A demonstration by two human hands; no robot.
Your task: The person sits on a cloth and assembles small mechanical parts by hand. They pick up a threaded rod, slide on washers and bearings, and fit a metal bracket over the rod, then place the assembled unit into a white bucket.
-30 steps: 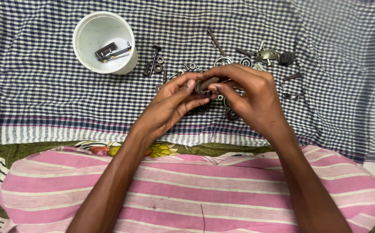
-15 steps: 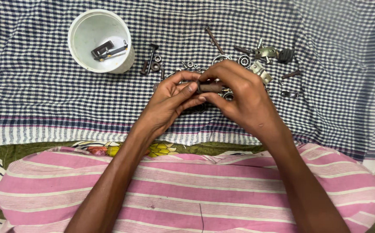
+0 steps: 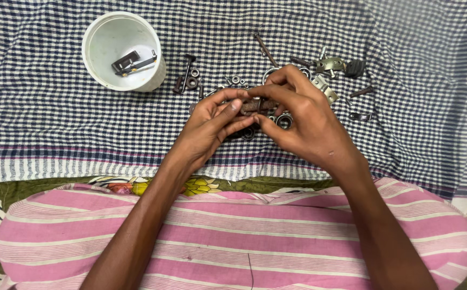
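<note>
Fingers [image 3: 232,107] of the left hand [image 3: 212,129] and the right hand [image 3: 303,121] together pinch a rusty threaded bolt [image 3: 255,106], held level above the checked cloth [image 3: 56,123]. Loose bearings [image 3: 284,120] lie just beneath, and a white cup [image 3: 123,51] sits at ten o'clock.

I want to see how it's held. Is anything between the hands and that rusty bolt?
Nothing visible is. The left hand and the right hand both pinch the rusty bolt directly with bare fingertips, above the checked cloth.

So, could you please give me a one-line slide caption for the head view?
Both hands, left hand and right hand, pinch a rusty threaded bolt above scattered bearings on a checked cloth.
</note>
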